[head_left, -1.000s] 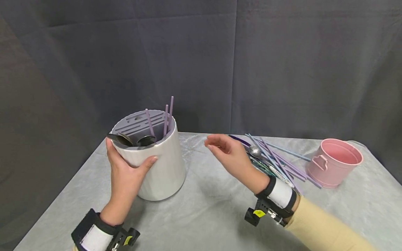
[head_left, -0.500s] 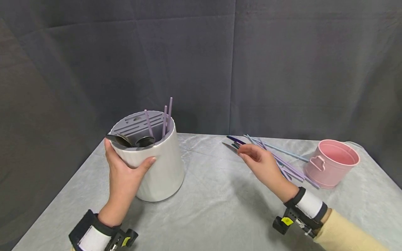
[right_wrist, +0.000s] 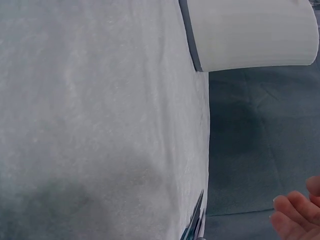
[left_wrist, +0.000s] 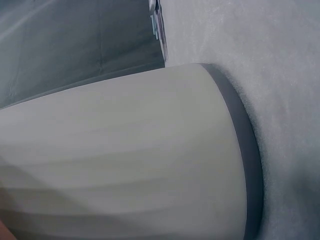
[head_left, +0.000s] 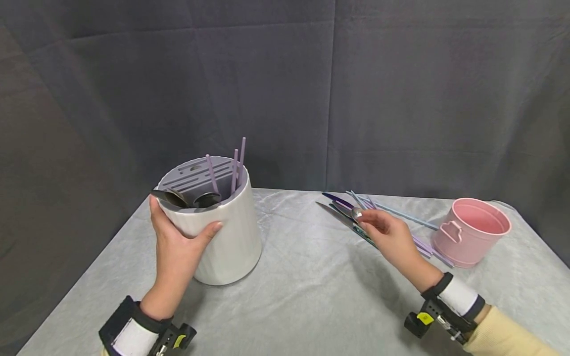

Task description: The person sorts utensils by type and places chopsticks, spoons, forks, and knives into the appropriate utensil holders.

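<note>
My left hand (head_left: 178, 252) holds the white cylindrical utensil holder (head_left: 233, 237), thumb on its front wall and fingers round its left side. Out of its top stick several purple sticks (head_left: 234, 170) and two dark spoon-like bowls (head_left: 207, 200). My right hand (head_left: 389, 237) hovers over a pile of cutlery, fingers loosely curved, beside the bowl of a metal spoon (head_left: 356, 213). In the right wrist view its fingers (right_wrist: 295, 210) appear empty, apart from the pile. A knife blade (head_left: 336, 212) and a dark purple piece (head_left: 337, 199) point left from the pile.
A pink bucket (head_left: 472, 232) with a small handle stands at the right. Blue sticks (head_left: 405, 214) and purple sticks (head_left: 423, 245) lie between it and my right hand. Grey cloth covers the table (head_left: 294, 306), and a dark curtain (head_left: 285, 99) hangs behind.
My right hand has moved right from the table's middle to above the cutlery pile, near the metal spoon. The left hand and the holder have stayed in place.
</note>
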The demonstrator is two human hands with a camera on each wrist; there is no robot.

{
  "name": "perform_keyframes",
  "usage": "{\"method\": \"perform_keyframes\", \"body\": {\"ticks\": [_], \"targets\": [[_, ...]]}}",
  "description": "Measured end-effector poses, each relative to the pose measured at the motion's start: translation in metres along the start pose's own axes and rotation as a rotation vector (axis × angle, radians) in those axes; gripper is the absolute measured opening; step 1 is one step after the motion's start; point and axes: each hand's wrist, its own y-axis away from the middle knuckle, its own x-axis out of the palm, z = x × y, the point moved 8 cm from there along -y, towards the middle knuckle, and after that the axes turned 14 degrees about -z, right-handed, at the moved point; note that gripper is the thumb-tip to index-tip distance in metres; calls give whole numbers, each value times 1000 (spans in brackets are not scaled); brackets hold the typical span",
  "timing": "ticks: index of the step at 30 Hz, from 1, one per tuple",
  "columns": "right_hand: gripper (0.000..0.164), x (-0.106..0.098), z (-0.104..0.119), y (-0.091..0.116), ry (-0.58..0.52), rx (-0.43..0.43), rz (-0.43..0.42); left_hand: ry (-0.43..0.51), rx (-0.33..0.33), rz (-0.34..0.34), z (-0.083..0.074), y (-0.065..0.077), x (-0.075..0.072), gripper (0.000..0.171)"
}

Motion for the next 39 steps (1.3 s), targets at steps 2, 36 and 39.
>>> {"method": "perform_keyframes", "body": {"ticks": [2,36,39], "targets": [[20,-1,-1,1,11,5,2,-2,-6,1,0,0,0,124],[30,-95,-16,3,192,-142,-232,37,150,-157,-29,-2,-25,125],[35,-109,-20,2,277,-124,-271,68,176,-154,-36,-1,-28,122]]}}
